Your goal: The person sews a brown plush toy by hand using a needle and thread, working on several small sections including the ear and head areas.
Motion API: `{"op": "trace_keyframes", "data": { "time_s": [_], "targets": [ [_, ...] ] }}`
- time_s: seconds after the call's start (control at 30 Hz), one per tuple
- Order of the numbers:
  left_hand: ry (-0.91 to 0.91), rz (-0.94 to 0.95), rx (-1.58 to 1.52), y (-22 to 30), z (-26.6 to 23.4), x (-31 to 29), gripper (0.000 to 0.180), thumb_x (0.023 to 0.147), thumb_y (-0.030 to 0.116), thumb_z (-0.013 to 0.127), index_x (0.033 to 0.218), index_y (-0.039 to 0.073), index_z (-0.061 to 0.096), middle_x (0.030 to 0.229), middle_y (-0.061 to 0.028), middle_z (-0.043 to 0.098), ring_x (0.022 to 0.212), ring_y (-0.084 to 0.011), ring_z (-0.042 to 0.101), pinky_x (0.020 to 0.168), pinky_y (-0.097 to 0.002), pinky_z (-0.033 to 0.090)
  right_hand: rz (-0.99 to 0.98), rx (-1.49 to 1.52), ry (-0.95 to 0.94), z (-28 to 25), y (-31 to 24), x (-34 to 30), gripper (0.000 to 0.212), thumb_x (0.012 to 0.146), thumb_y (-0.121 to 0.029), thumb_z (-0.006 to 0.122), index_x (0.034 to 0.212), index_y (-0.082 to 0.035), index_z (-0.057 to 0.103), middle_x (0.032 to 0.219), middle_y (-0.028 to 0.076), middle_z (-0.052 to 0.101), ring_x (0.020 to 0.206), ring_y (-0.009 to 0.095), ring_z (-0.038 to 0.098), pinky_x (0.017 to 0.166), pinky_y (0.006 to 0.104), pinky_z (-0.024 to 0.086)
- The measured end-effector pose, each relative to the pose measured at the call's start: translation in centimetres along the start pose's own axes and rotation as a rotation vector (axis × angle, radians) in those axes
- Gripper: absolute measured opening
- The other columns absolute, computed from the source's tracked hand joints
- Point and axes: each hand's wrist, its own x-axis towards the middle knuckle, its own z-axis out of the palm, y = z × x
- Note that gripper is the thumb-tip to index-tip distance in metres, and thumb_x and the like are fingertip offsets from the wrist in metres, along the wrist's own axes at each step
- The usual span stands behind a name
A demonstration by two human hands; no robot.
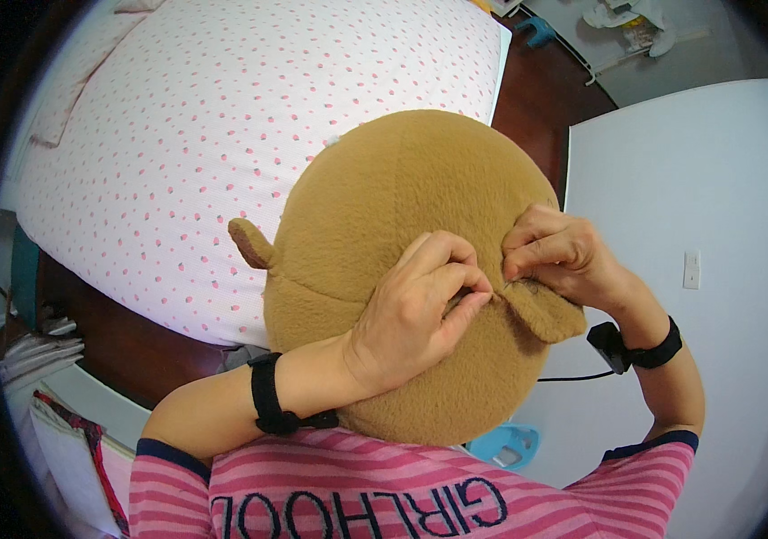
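Observation:
A large round brown plush toy [402, 198] rests against my striped shirt, covering much of the view's middle. One small ear [251, 244] sticks out at its left; the other ear [547, 313] lies at the right, near both hands. My left hand [424, 310] is closed, thumb and fingertips pinching the plush at the base of the right ear. Just beyond, my right hand [559, 251] is closed in a pinch above the same ear. A fine dark line shows by its fingertips, too small to name.
A bed [168, 180] with a strawberry-dotted sheet fills the far left. To the right stands a white wall [698, 198] with a switch [691, 269]. A blue plastic stool [505, 445] is below the toy. Stacked papers [38, 350] lie at the left edge.

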Motion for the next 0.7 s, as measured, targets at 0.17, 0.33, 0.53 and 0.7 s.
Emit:
{"op": "trace_keyframes", "data": {
  "time_s": [0.17, 0.33, 0.53, 0.7],
  "targets": [
    [0.001, -0.021, -0.013, -0.1, 0.0, -0.1, 0.013, 0.074, -0.002, 0.069, 0.083, -0.002, 0.059, 0.09, -0.0121, 0.053, 0.083, -0.0256, 0.055, 0.072, -0.0315, 0.045, 0.021, 0.059, -0.017, 0.4, 0.5, 0.1, 0.009, 0.074, -0.001, 0.07, 0.08, -0.007, 0.069, 0.085, 0.002, 0.064, 0.083, 0.018, 0.056, 0.073, 0.0303, 0.046],
    [-0.001, -0.018, -0.026, -0.1, -0.1, 0.1, 0.013, 0.074, -0.002, 0.069, 0.083, -0.001, 0.059, 0.089, -0.0115, 0.053, 0.082, -0.0247, 0.055, 0.071, -0.0313, 0.046, 0.066, 0.126, 0.015, 0.8, 0.6, -0.2, 0.006, 0.076, -0.005, 0.071, 0.081, -0.006, 0.068, 0.082, 0.003, 0.064, 0.082, 0.018, 0.056, 0.073, 0.0299, 0.046],
    [-0.006, -0.028, -0.045, -0.3, 0.1, 0.2, 0.012, 0.074, -0.002, 0.069, 0.082, -0.001, 0.06, 0.089, -0.0113, 0.053, 0.081, -0.0245, 0.056, 0.071, -0.0311, 0.046, 0.083, 0.248, -0.001, 1.7, 0.8, -0.4, 0.007, 0.077, -0.007, 0.07, 0.082, -0.003, 0.067, 0.085, 0.004, 0.064, 0.082, 0.018, 0.057, 0.074, 0.0303, 0.045],
    [0.0, -0.075, -0.071, -0.4, 0.1, 0.1, 0.01, 0.075, 0.0, 0.069, 0.082, 0.0, 0.062, 0.089, -0.0097, 0.054, 0.078, -0.0214, 0.056, 0.066, -0.0286, 0.045, 0.127, 0.287, 0.029, 1.8, 0.8, -0.6, 0.007, 0.078, -0.008, 0.07, 0.082, -0.003, 0.067, 0.086, 0.004, 0.064, 0.083, 0.019, 0.058, 0.076, 0.0304, 0.045]
  ]
}}
